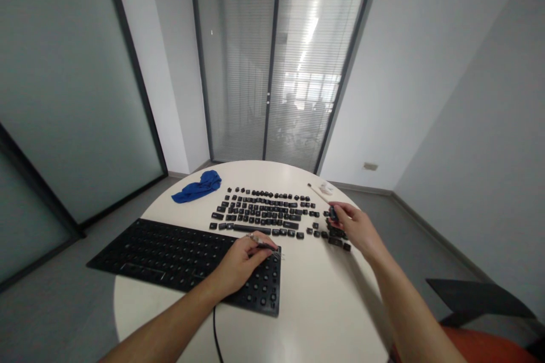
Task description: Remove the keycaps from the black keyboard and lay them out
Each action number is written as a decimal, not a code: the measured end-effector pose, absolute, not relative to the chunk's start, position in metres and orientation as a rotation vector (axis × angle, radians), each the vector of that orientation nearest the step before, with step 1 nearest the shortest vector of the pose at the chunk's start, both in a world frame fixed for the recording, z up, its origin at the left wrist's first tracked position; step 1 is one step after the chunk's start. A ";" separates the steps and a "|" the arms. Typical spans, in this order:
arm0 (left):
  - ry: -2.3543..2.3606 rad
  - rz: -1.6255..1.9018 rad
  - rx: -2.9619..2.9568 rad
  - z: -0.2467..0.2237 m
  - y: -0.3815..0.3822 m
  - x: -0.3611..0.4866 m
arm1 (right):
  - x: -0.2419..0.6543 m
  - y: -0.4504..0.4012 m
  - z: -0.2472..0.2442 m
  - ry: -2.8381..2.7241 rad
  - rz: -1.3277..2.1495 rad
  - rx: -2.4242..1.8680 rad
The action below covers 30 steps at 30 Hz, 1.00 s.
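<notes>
A black keyboard (179, 252) stripped of its keycaps lies at an angle on the left of the round table. Over its right end is my left hand (242, 261), fingers closed around a wire keycap puller (272, 248) whose thin prongs point right. My right hand (351, 224) is at the table's right side, thumb and fingers pinched on a dark keycap (333, 214). Just below that hand sits a cluster of loose keycaps (336, 242). Rows of removed black keycaps (259, 212) are laid out behind the keyboard, with the long space bar (252, 229) in the nearest row.
A crumpled blue cloth (198, 186) lies at the back left of the white table (306, 300). At the back right are a thin stick with a dark tip (317, 191) and small white items (327, 188). A cable (216, 334) runs toward me. A chair (477, 300) stands at right.
</notes>
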<state>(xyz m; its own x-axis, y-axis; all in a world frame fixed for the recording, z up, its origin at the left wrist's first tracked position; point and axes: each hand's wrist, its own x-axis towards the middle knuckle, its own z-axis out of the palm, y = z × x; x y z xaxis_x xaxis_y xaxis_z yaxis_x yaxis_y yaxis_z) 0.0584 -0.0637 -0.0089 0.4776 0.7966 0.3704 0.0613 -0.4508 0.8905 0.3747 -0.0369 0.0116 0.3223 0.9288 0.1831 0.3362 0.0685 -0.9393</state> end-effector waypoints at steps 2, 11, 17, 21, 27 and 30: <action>0.717 1.044 1.837 -0.009 -0.064 0.059 | 0.398 -0.038 0.010 -1.305 0.467 -1.731; 0.725 1.050 1.834 -0.011 -0.060 0.057 | 0.442 -0.056 -0.011 -1.452 0.071 -2.204; 0.724 1.050 1.840 -0.012 -0.059 0.056 | 0.446 -0.054 -0.026 -1.449 0.132 -2.238; 0.732 1.046 1.833 -0.012 -0.060 0.056 | 0.444 -0.053 -0.031 -1.436 0.174 -2.227; 0.765 1.017 1.846 -0.014 -0.060 0.055 | 0.440 -0.051 -0.034 -1.375 0.206 -2.230; 0.785 1.003 1.847 -0.013 -0.061 0.056 | 0.437 -0.050 -0.034 -1.354 0.215 -2.243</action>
<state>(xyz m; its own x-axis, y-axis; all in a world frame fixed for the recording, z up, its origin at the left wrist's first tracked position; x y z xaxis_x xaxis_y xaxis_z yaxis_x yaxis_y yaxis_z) 0.0557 -0.0612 -0.0133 0.4766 0.8173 0.3239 0.1181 -0.4246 0.8976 0.4374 -0.0498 -0.0343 0.4908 0.8627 0.1222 0.7824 -0.3747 -0.4974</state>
